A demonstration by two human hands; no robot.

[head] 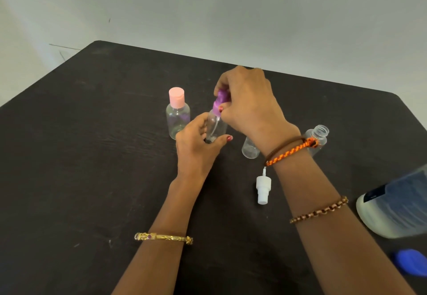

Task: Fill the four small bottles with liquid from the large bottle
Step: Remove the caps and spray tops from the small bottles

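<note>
My left hand (pixel 198 142) grips the clear body of a small spray bottle (pixel 216 124) standing mid-table. My right hand (pixel 247 100) pinches its purple spray cap (pixel 220 100) from above. A clear bottle with a pink cap (pixel 177 114) stands just to the left. Two more small clear bottles stand to the right, partly hidden by my right wrist: one (pixel 250 148) shows only its base, the other (pixel 320 136) has an open threaded neck. A white spray cap (pixel 263 187) lies loose on the table. The large bottle (pixel 395 207) sits at the right edge.
The black table (pixel 92 156) runs to a grey wall at the back. A blue cap (pixel 410 261) lies near the lower right corner, below the large bottle.
</note>
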